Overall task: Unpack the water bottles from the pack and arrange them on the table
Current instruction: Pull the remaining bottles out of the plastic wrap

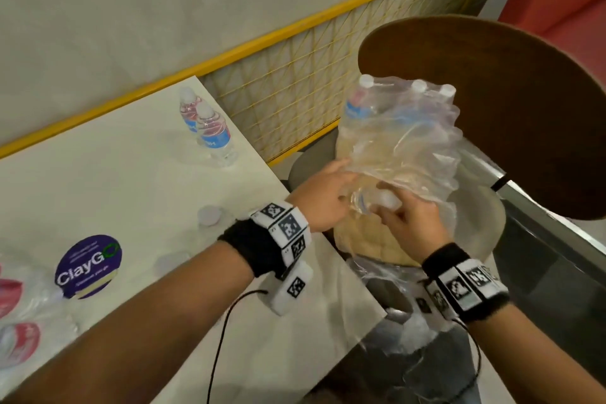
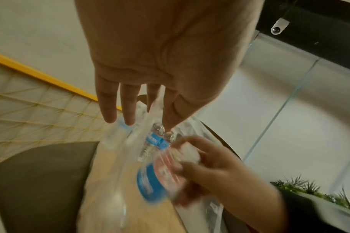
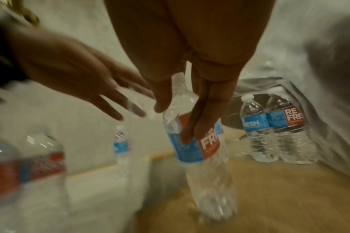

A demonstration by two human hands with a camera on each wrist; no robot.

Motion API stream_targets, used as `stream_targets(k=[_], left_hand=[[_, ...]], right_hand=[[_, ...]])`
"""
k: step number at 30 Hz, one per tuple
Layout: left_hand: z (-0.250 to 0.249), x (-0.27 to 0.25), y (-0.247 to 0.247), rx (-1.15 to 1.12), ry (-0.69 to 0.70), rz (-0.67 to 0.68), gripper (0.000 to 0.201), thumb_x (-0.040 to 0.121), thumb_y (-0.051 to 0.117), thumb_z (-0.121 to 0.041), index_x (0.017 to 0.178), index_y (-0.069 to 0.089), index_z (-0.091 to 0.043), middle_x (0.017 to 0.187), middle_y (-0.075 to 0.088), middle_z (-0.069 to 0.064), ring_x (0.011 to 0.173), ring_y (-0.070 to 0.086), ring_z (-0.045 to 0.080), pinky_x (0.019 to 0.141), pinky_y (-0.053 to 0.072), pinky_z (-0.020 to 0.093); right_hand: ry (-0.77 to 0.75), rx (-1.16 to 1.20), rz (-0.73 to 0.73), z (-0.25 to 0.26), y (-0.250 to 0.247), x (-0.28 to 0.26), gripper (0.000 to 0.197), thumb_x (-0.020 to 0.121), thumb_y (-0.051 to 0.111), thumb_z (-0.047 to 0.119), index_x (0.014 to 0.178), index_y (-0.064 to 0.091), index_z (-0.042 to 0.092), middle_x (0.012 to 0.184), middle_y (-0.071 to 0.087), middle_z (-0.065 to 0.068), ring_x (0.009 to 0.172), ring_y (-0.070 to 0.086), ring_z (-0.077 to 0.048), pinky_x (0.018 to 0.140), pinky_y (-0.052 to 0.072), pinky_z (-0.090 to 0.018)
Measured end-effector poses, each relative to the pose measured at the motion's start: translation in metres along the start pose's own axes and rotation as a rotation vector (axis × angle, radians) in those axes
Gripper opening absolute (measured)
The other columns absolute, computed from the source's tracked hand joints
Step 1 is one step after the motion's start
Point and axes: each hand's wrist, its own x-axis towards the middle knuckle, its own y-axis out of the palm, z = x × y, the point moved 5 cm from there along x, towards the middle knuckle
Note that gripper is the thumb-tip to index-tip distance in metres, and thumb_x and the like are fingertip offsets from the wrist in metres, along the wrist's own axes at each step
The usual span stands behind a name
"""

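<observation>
A torn clear plastic pack [image 1: 406,138] with several water bottles stands on a chair seat to the right of the white table [image 1: 114,180]. My right hand [image 1: 406,216] grips one water bottle [image 1: 380,202] near its neck at the pack's open lower end. In the right wrist view its fingers [image 3: 192,130] lie along the blue and red label of the bottle [image 3: 196,151]. My left hand [image 1: 331,190] rests with straight fingers against the wrap [image 2: 150,113]. Two more bottles [image 3: 274,126] stand inside the pack.
Two upright bottles [image 1: 211,131] stand at the table's far right edge. Nearer bottles show only as caps [image 1: 210,215], and more bottles [image 1: 13,298] sit at the left edge beside a purple sticker [image 1: 88,267]. A brown chair back [image 1: 508,102] and a yellow mesh railing [image 1: 295,82] lie behind.
</observation>
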Motion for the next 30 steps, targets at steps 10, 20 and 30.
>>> stream_targets(k=[10,20,30], left_hand=[[-0.010,0.024,-0.016,0.141,-0.085,0.135,0.046,0.093,0.043,-0.009,0.137,0.049,-0.020,0.146,0.043,0.004,0.126,0.049,0.020,0.105,0.041,0.028],[-0.024,0.014,-0.041,0.185,-0.052,0.014,0.038,0.096,0.047,-0.014,0.132,0.055,-0.018,0.140,0.050,0.002,0.126,0.048,0.017,0.095,0.035,0.019],[-0.032,0.005,-0.026,0.146,0.173,-0.203,0.044,0.086,0.051,-0.003,0.126,0.060,-0.021,0.115,0.055,-0.008,0.066,0.044,0.001,0.071,0.048,0.026]], right_hand=[[-0.523,0.027,0.427,0.076,0.036,-0.098,0.036,0.084,0.061,0.044,0.115,0.054,0.026,0.116,0.060,0.011,0.077,0.051,0.007,0.075,0.049,-0.017],[-0.417,0.064,0.613,0.142,0.103,-0.098,0.052,0.087,0.063,0.038,0.134,0.045,0.022,0.116,0.064,-0.010,0.094,0.064,-0.025,0.085,0.052,-0.032],[0.180,0.104,0.077,0.001,-0.003,0.036,0.025,0.097,0.046,0.021,0.114,0.061,0.010,0.111,0.064,-0.014,0.106,0.059,-0.029,0.093,0.044,-0.034]])
